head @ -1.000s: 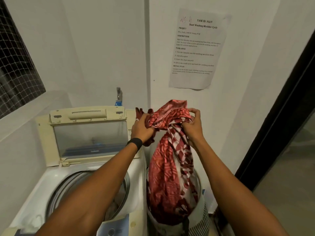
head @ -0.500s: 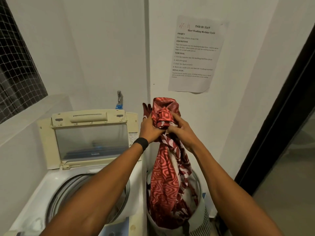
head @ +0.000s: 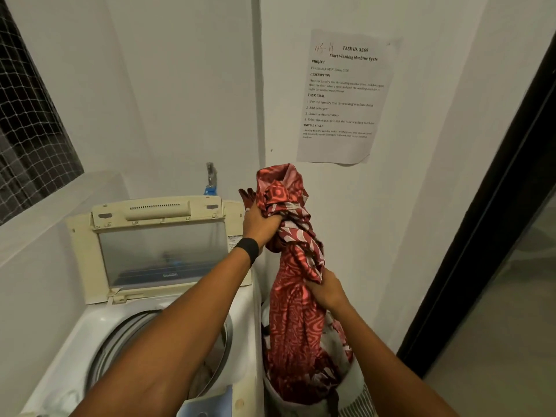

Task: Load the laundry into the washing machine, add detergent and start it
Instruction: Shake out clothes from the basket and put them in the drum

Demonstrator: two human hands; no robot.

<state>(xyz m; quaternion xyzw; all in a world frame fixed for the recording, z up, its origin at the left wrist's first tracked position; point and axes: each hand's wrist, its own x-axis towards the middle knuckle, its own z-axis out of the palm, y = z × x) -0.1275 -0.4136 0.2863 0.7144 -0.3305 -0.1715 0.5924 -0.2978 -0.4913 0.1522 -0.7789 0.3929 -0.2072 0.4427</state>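
A long red patterned cloth (head: 293,326) hangs from the laundry basket (head: 359,386) at the lower right of the washer. My left hand (head: 260,222) grips its bunched upper end, raised beside the lid. Lower down, my right hand (head: 323,291) grips the middle of the cloth above the basket. The top-loading washing machine (head: 90,335) stands at the left with its cream lid (head: 156,245) up; the drum opening (head: 216,350) shows some laundry inside, partly hidden by my left arm.
A tap (head: 210,179) sticks out of the wall behind the washer. A printed task sheet (head: 343,94) is taped to the wall. A netted window (head: 30,121) is at the left, a dark door frame (head: 481,236) at the right.
My right hand let go of the cloth's top and slid down to grip it at mid length. My left hand stays holding the bunched top.
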